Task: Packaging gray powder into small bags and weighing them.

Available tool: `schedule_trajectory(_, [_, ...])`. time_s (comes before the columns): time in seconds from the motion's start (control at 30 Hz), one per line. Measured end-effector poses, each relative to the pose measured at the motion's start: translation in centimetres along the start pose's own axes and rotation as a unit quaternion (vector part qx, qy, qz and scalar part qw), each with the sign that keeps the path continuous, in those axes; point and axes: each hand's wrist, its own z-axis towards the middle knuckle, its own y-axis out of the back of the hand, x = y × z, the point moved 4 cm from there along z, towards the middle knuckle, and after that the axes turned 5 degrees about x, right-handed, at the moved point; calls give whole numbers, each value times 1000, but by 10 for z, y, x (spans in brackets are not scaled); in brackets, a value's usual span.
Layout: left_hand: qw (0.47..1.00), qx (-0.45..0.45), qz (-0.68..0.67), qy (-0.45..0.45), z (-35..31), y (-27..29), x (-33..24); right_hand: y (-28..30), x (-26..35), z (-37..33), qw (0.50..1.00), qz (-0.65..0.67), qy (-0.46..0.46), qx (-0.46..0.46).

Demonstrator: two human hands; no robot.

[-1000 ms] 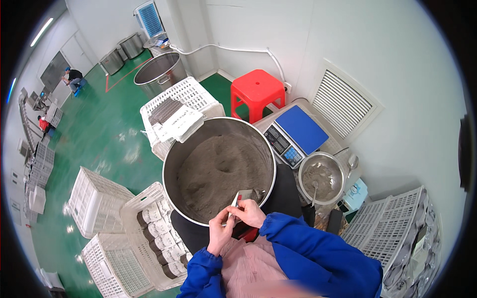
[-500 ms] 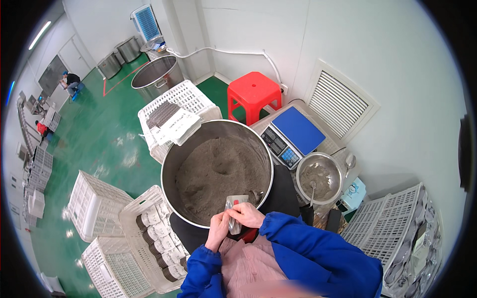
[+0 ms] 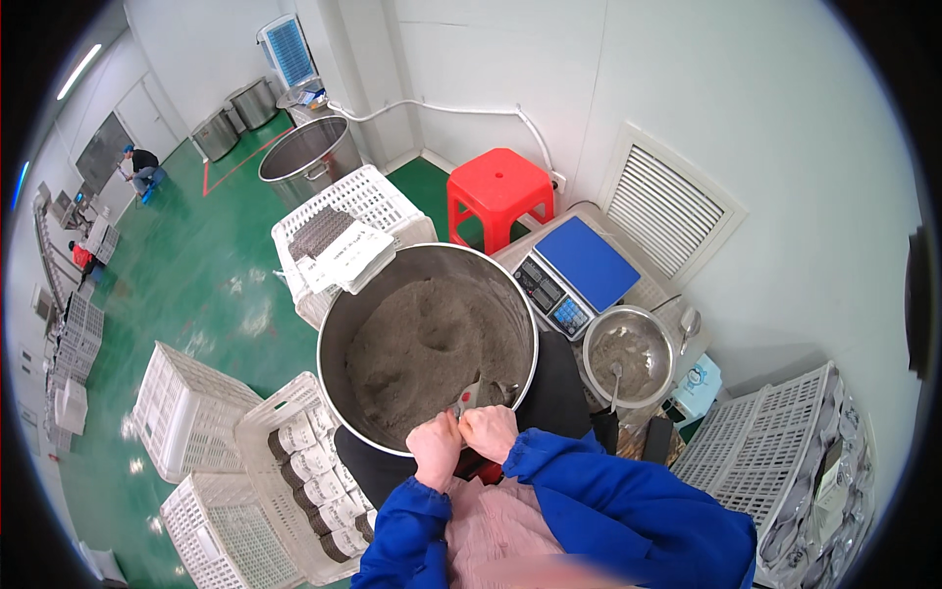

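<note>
My left hand [image 3: 435, 449] and my right hand [image 3: 490, 432] are closed side by side at the near rim of a big steel pot [image 3: 329, 388]. Between them they grip a small pouch [image 3: 469, 397], pale with a red mark; only its end shows beyond my fingers, and the rest is hidden by my hands. Grey-brown powder [image 3: 427, 339] lies in the pot, with hollows in its surface. Close to my right hand, a shiny object [image 3: 505, 390] is partly sunk in the powder; its kind is unclear.
Right of the pot are a blue-topped scale [image 3: 589, 260] and a steel bowl [image 3: 673, 365] holding powder and a spoon [image 3: 616, 383]. A red stool [image 3: 500, 182] stands behind. White crates [image 3: 250, 432] with packets are at left; another crate [image 3: 731, 442] stands right. Two people sit far left.
My hands have lowered slightly and turned into closed fists, knuckles up. The pouch, more visible before, now shows only its far end. The view has shifted a little.
</note>
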Motion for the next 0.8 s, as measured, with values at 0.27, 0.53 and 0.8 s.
schedule_trajectory(0.27, [996, 11, 9, -91, 6, 18, -20, 29, -15, 28, 998, 47, -18, -29])
schedule_trajectory(0.53, [990, 40, -58, 121, 23, 10, 18, 66, -11, 45, 991, 94, 0, -94])
schedule_trajectory(0.8, [730, 71, -622, 274, 9, -45, 46, 85, 31, 22, 962, -123, 109, -217])
